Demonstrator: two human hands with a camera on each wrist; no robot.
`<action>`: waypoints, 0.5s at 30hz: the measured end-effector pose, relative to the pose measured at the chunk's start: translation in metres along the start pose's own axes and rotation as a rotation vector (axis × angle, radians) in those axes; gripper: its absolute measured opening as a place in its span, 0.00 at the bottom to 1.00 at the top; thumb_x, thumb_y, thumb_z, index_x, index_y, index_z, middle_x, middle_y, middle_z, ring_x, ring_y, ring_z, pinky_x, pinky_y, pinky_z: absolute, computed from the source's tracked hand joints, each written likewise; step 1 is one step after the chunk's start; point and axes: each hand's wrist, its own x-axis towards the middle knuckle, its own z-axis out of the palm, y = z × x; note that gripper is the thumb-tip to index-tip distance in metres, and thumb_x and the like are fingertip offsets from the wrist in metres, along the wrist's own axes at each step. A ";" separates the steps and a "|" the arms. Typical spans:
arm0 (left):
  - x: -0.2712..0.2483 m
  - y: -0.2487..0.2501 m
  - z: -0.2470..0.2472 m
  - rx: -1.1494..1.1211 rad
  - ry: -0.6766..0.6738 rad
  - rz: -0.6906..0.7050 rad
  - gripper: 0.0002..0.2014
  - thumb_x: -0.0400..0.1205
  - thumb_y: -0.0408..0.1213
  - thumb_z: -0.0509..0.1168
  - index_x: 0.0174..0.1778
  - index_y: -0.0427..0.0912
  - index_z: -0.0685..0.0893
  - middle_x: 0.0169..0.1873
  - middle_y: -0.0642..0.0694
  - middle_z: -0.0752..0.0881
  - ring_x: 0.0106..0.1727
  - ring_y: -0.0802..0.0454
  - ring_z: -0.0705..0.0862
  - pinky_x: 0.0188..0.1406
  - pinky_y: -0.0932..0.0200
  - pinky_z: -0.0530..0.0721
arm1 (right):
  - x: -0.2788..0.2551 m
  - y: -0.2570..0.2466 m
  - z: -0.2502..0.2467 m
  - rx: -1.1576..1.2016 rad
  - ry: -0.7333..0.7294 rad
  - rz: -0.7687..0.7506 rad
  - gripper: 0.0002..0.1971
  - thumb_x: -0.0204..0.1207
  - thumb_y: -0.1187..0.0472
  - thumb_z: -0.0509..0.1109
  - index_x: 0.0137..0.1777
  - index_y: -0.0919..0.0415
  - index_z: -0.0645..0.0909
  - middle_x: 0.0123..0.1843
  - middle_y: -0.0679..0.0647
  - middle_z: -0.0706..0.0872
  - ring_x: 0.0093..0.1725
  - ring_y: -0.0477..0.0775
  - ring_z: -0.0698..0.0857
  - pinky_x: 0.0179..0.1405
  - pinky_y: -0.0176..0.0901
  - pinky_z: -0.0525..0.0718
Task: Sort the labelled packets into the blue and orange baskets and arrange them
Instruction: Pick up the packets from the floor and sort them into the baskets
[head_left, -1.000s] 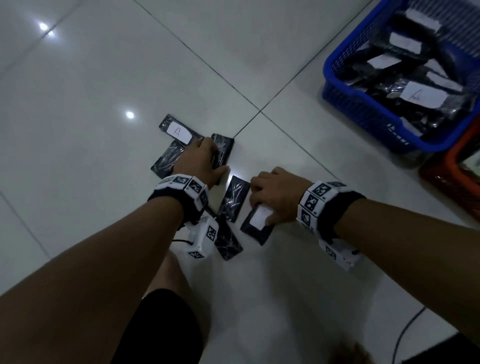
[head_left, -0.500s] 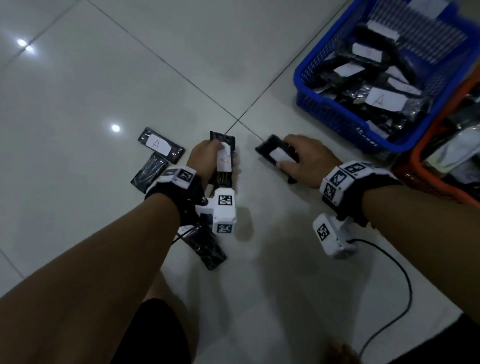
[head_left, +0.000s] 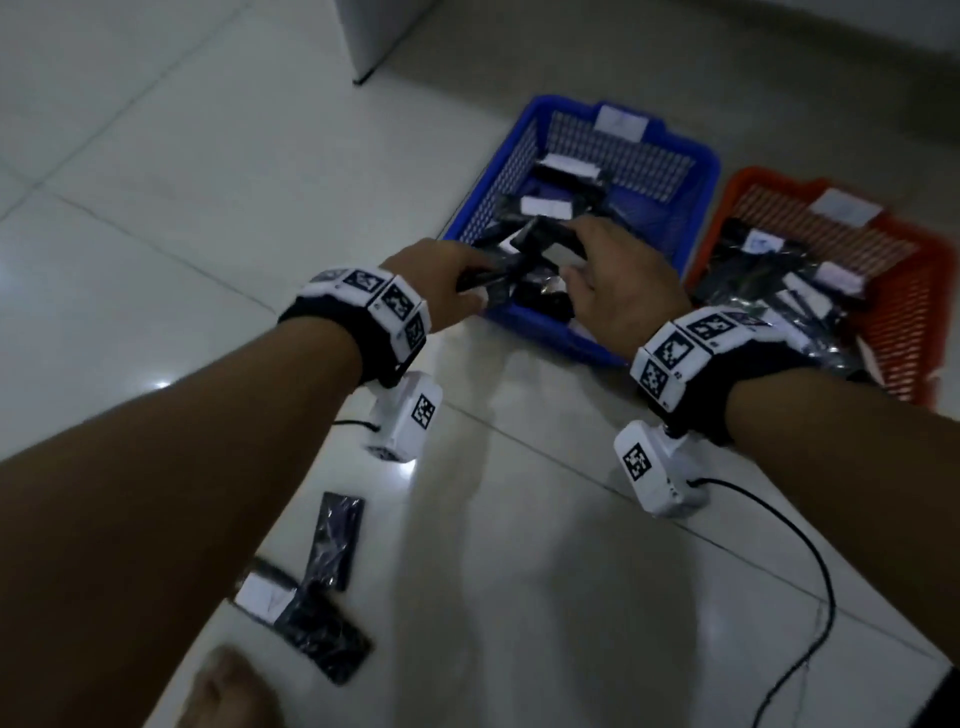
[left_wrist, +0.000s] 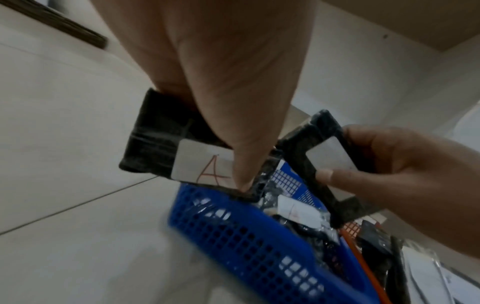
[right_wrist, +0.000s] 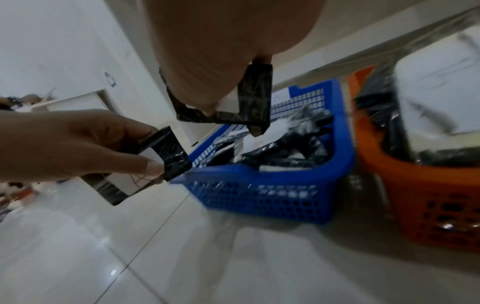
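My left hand (head_left: 465, 283) pinches a black packet (left_wrist: 155, 142) whose white label carries a red A (left_wrist: 207, 170), just over the near left corner of the blue basket (head_left: 485, 200). Beside it, my right hand (head_left: 584, 254) grips a second black packet (right_wrist: 255, 96) with a white label (left_wrist: 328, 156), above the same basket. The blue basket (right_wrist: 262, 195) holds several labelled black packets. To its right stands the orange basket (head_left: 914, 322), also holding several packets. On the floor near my left forearm lie more black packets (head_left: 335, 540), one with a white label (head_left: 265, 592).
The floor is pale glossy tile. A black cable (head_left: 818, 561) trails from the right wrist camera across the tiles on the right. A white cabinet corner (head_left: 371, 36) stands beyond the baskets at the top. My knee (head_left: 228, 691) shows at the bottom left.
Both hands have lifted a packet each off the floor and carried them forward and right to the blue basket. The view has swung towards the baskets.
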 end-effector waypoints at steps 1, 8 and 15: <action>0.016 0.008 -0.005 0.027 -0.008 0.032 0.13 0.79 0.43 0.66 0.60 0.49 0.83 0.46 0.42 0.85 0.50 0.40 0.84 0.41 0.58 0.72 | 0.001 0.010 -0.009 -0.034 -0.012 0.035 0.18 0.81 0.60 0.63 0.70 0.61 0.72 0.66 0.60 0.78 0.63 0.64 0.78 0.61 0.56 0.77; 0.099 0.041 0.012 0.162 -0.097 0.142 0.14 0.82 0.38 0.63 0.64 0.43 0.80 0.56 0.38 0.84 0.56 0.38 0.83 0.45 0.59 0.73 | 0.009 0.062 -0.035 -0.103 -0.186 0.157 0.21 0.79 0.64 0.64 0.73 0.57 0.69 0.69 0.58 0.77 0.64 0.63 0.79 0.59 0.53 0.80; 0.087 0.022 0.018 0.151 0.152 0.081 0.29 0.79 0.39 0.66 0.77 0.41 0.70 0.69 0.35 0.76 0.69 0.34 0.74 0.65 0.41 0.75 | 0.036 0.043 -0.004 -0.276 -0.231 0.069 0.35 0.77 0.58 0.65 0.82 0.55 0.58 0.78 0.55 0.68 0.76 0.59 0.67 0.73 0.63 0.62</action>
